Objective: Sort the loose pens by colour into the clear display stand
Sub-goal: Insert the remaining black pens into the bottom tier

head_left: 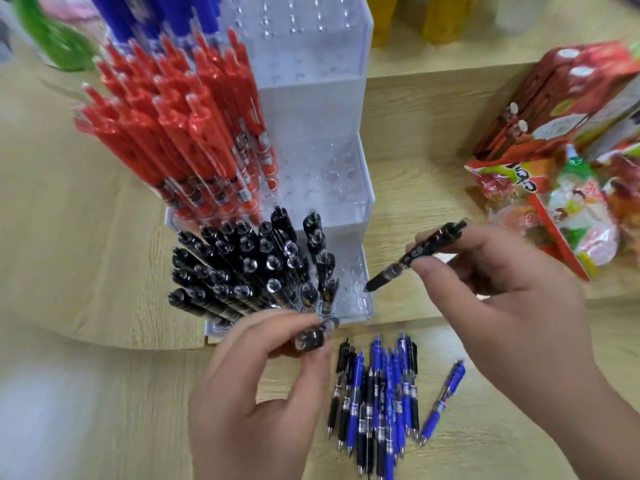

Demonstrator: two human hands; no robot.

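One black pen [412, 259] in right hand [512, 299], second pen [313, 337] in left hand [256, 403]; labels [393, 270] unreadable.

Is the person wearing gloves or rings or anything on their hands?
No. The left hand and the right hand are both bare: no gloves, no rings, no watch or bracelet in view. No sleeves show either; the wrists and the stretch of forearm in the picture are uncovered. The nails that show look short and unpainted.
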